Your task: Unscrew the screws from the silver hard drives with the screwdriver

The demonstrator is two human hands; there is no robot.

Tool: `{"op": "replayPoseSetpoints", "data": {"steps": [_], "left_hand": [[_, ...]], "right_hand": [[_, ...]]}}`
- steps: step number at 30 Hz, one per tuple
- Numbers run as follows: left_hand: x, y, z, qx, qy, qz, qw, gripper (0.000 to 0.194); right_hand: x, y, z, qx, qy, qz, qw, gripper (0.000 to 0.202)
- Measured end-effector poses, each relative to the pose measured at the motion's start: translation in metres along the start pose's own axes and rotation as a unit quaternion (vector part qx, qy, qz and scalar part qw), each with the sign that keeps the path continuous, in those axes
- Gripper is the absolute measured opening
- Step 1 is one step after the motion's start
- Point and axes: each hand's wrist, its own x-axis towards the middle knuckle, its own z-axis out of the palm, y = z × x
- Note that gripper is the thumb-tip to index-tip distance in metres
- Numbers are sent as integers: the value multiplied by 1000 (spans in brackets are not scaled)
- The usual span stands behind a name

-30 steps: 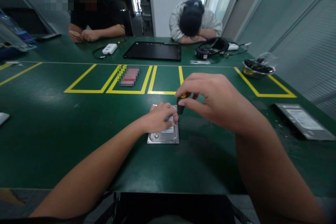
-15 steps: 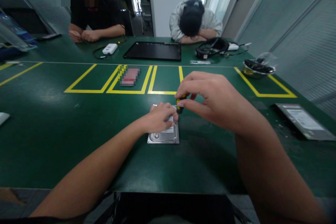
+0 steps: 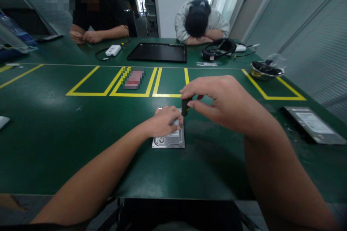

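Note:
A silver hard drive with a white label lies flat on the green table. Over its upper part rests my left hand, thumb and fingers closed near the drive's right edge; the fingertips partly hide each other. My right hand pinches the dark handle of a screwdriver, held upright above the drive's upper right corner. The screwdriver's tip is hidden by my left fingers.
Yellow tape outlines cross the table beyond the drive, one holding a blurred pinkish object. A black panel, headset, metal bowl and second drive lie around. Two people sit opposite.
The screwdriver handle has turned, showing less yellow, and my right fingers have shifted slightly around it. My left hand and the drive look the same.

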Motion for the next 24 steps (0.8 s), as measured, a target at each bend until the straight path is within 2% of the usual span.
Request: {"op": "replayPoseSetpoints", "data": {"steps": [4,9,24], "left_hand": [[0,-1,0,2,3,-1,1000,22],[0,0,0,-1,3,2,1000,22],[1,-1,1,3,1,0,1000,21]], "right_hand": [[2,-1,1,-12,7,7,1000,12],[1,-1,3,-12,22,18,1000,21],[0,-1,2,-15,-8,-2,1000,21]]}}
